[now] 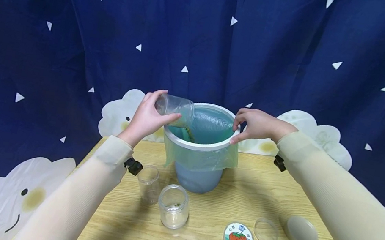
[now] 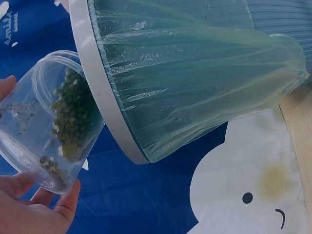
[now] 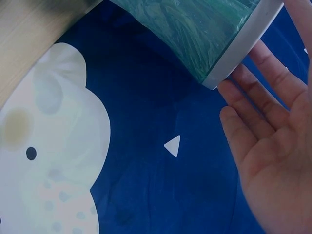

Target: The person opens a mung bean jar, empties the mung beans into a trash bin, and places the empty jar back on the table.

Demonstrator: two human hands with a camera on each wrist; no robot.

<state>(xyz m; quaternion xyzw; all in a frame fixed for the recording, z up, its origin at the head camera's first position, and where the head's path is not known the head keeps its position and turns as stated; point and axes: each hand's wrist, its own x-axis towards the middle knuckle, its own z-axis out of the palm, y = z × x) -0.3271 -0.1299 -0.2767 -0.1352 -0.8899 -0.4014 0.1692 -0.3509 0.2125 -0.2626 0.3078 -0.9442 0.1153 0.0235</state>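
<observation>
My left hand (image 1: 149, 117) grips a clear plastic jar (image 2: 29, 114), thumb on one side and fingers on the other. The jar lies tilted on its side, its mouth over the left part of the bin's rim. Small green beans (image 2: 73, 112) are heaped toward the mouth, and some spill into the bin in the head view. The bin (image 1: 196, 178) is light blue with a white rim and a green plastic liner (image 1: 215, 120). On the rim's right side, my right hand (image 1: 259, 124) holds the edge between thumb and fingers.
Two clear jars, a slim jar (image 1: 150, 185) and a wider jar (image 1: 173, 209) with some bits inside, stand in front of the bin. Toward the right lie a tomato-printed disc (image 1: 238, 239), a clear round lid (image 1: 266, 231) and a beige round lid (image 1: 302, 232). A blue curtain (image 1: 268, 43) hangs behind the table.
</observation>
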